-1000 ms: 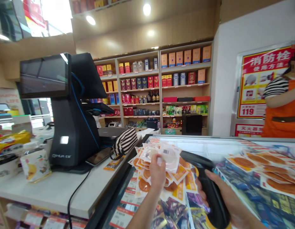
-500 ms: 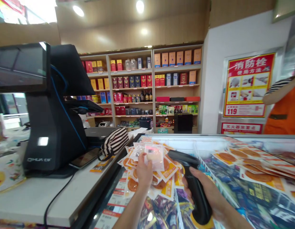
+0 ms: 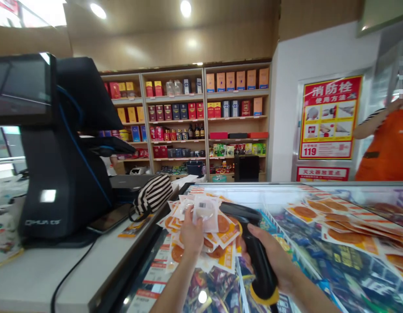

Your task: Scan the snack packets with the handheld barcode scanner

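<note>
My left hand (image 3: 192, 232) is closed on a small clear packet (image 3: 206, 215) that bears a barcode label on its upper part. My right hand (image 3: 269, 256) wraps round the handle of a black barcode scanner (image 3: 258, 250) with a yellow base. The scanner's head points left, close beside the packet. Beneath both lies a pile of flat packets (image 3: 225, 239) with round orange-brown contents, resting on the glass top of a freezer (image 3: 217, 300). Part of the pile is hidden by my left hand.
On the left counter (image 3: 41, 274) stand a black checkout terminal (image 3: 64, 174), a phone (image 3: 111, 217) and a striped pouch (image 3: 155, 191). More flat packets (image 3: 348, 226) lie on the freezer at right. A person in an orange apron (image 3: 380, 148) stands beyond it. Stocked shelves (image 3: 204, 100) line the back.
The pinkish-red scan light on the packet has gone, and its barcode shows plainly. The scanner has shifted slightly left in view. The whole view has turned a little to the right.
</note>
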